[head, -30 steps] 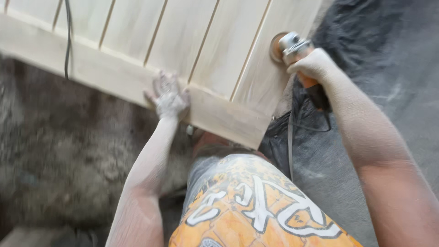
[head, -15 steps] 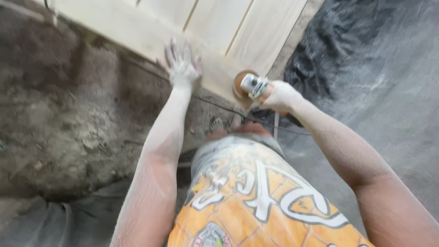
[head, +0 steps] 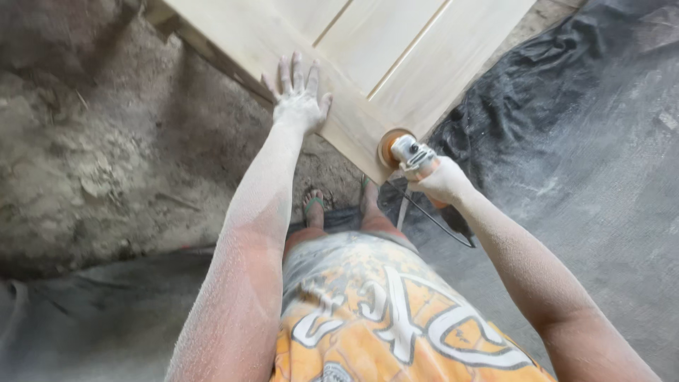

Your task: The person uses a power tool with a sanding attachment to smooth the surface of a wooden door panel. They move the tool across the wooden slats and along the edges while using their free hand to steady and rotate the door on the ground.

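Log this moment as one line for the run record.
left hand: flat on wooden panel | right hand: gripping angle grinder | disc at panel's corner edge

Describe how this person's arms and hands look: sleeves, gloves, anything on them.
Both arms are bare, with no sleeves in view and no gloves. The left hand and right hand are coated in fine pale dust, which runs up both forearms and thins toward the elbows. No watch, rings or markings show.

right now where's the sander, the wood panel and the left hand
sander [head: 410,151], head view, on its metal head beside the disc
wood panel [head: 396,42], head view, on a bare board near the middle
left hand [head: 300,106], head view, on the back of the hand, flat on the panel
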